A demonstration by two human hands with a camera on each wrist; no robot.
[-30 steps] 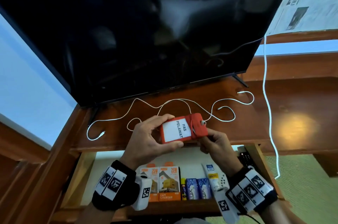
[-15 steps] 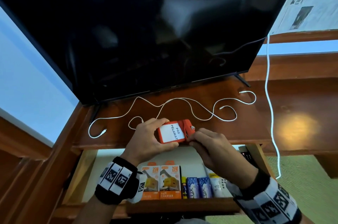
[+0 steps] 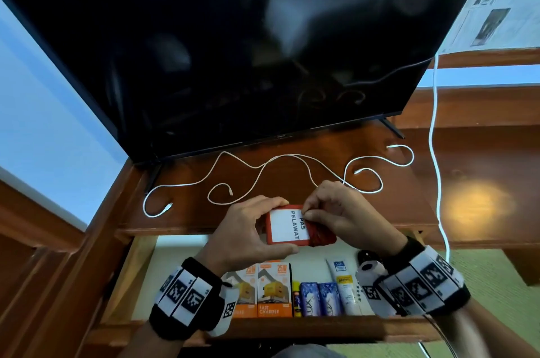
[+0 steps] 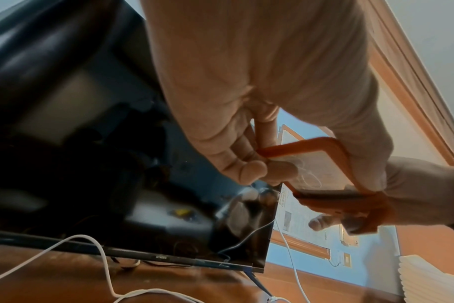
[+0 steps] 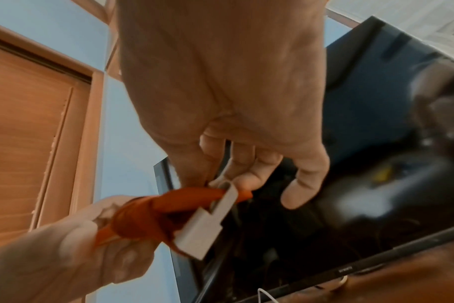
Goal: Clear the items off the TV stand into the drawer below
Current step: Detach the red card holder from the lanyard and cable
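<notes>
The left hand (image 3: pixel 242 236) grips the red pass holder (image 3: pixel 287 229) by its two long edges, thumb on the near edge and fingers (image 4: pixel 246 164) curled over the far one. The holder is held in the air just above the front lip of the counter (image 3: pixel 292 176), label face up, its long axis running left to right. The right hand (image 3: pixel 342 211) is at the holder's right end, where the red lanyard (image 5: pixel 143 217) is wound around it; thumb and forefinger pinch the lanyard end with its white clip (image 5: pixel 208 227).

The open drawer (image 3: pixel 140 267) lies directly below and slightly toward the person. It already holds charger boxes (image 3: pixel 274 290) and tubes in a row at the front; the strip behind them is free. The left hand carries the holder, so lowering probably falls to it. The white cable (image 3: pixel 263 166) lies loose on the counter, behind both hands.
</notes>
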